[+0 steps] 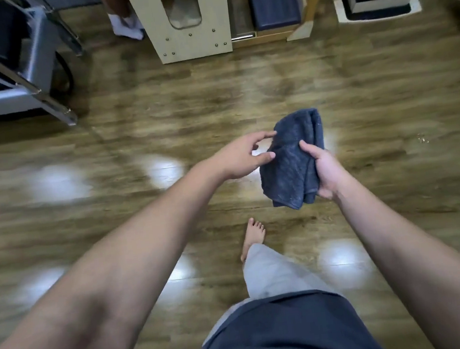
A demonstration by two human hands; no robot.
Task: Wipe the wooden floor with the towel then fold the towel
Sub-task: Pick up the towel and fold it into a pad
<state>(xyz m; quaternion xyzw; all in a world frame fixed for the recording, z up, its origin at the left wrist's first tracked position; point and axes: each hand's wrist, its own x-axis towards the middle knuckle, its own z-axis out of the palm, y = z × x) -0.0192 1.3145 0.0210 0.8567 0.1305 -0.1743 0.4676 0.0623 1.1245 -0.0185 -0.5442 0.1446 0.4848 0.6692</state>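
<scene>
Towel: bunched dark blue terry cloth towel [293, 164] held in the air above glossy brown wooden plank floor [132, 133]. Right hand [326, 170] grips its edge (thumb on top). Left hand [239, 157] spread loose, fingertips touching towel, not gripping.
</scene>
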